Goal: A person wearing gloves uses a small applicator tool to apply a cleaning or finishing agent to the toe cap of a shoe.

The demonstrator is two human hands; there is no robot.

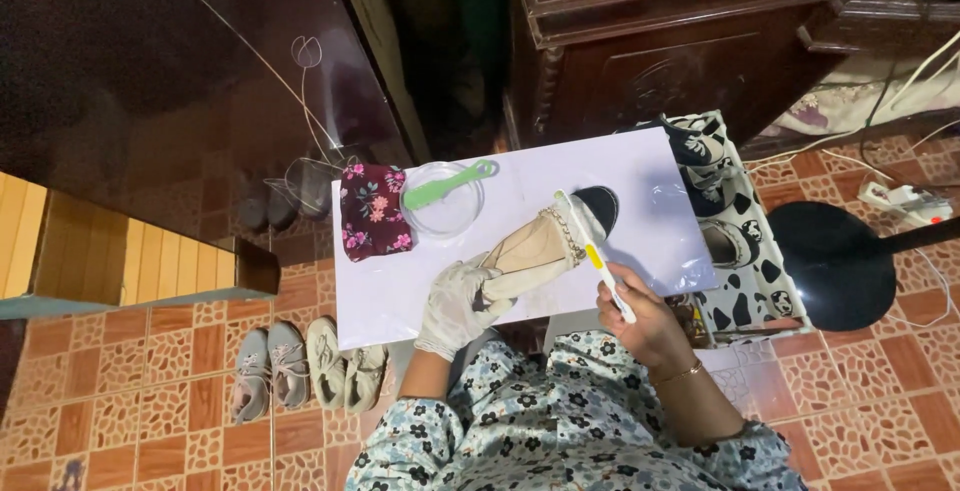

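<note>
My left hand [455, 301], in a white glove, grips the heel end of a beige shoe [540, 246] with a black toe and a chain trim, lying on a white board [400, 291]. My bare right hand [640, 316] holds a white and yellow toothbrush [592, 251], whose bristle end rests on the shoe near the toe. A green brush [448, 187] lies across a clear round dish [445, 209] at the board's far side, beside a dark floral cloth [372, 211].
A cow-patterned box [745, 281] with several shoes stands right of the board. Two pairs of shoes [305, 366] sit on the tiled floor at left. A dark wooden cabinet [650, 41] stands behind, a black round base [835, 261] and a power strip [905, 201] at right.
</note>
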